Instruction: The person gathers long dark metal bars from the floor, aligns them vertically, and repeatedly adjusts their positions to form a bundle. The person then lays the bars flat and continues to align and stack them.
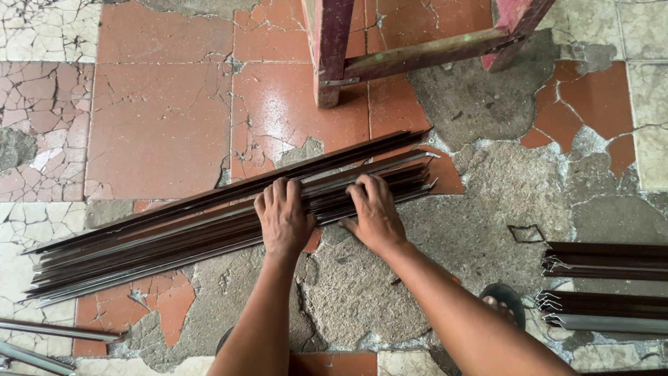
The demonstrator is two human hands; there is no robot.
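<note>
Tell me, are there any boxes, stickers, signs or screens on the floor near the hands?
None to see: only a bundle of long dark metal strips under the left hand and right hand, more strips at the right, and a red wooden stand on the cracked tile floor.

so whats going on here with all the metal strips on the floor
A person crouches over a bundle of long dark metal strips lying slantwise on a cracked tiled floor. Both hands rest palm-down on the bundle near its right half, the left hand and right hand side by side with fingers curled over the strips. More strip stacks lie at the right edge, a red wooden frame stands above, and a sandalled foot shows beside the right forearm.
</note>
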